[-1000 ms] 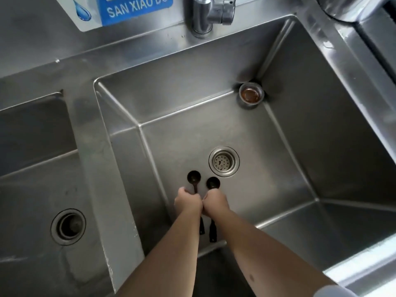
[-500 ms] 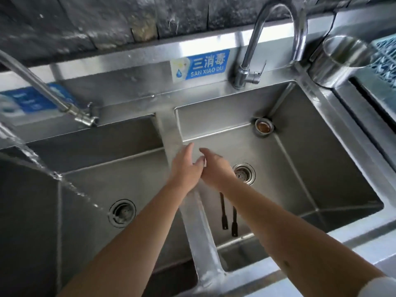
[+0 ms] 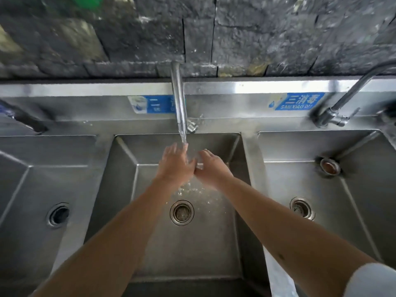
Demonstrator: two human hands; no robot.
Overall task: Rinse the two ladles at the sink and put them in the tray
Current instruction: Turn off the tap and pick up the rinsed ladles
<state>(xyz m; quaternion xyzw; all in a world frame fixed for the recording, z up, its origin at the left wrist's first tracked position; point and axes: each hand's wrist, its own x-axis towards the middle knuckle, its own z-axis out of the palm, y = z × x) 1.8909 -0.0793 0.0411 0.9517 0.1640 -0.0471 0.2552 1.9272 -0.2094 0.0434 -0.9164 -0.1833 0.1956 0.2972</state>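
Both my hands are held out over the middle sink basin (image 3: 214, 243), under the stream from the middle faucet (image 3: 179, 103). My left hand (image 3: 173, 163) and my right hand (image 3: 212, 168) touch at the fingertips, fingers spread, nothing in them. Water runs over them and splashes down around the drain (image 3: 182, 212). Neither black ladle shows in this view. My right forearm crosses the near left part of the right basin (image 3: 353, 189). No tray is in view.
Three steel basins lie side by side: a left basin (image 3: 42, 189) with its drain (image 3: 58, 214), the middle one, and the right one with a drain (image 3: 302, 207) and overflow cup (image 3: 330, 166). A second faucet (image 3: 334, 116) stands at the back right. A dark stone wall rises behind.
My hands let go of the two ladles in the right basin and moved left to the middle basin, under running water. The view swung left and up.
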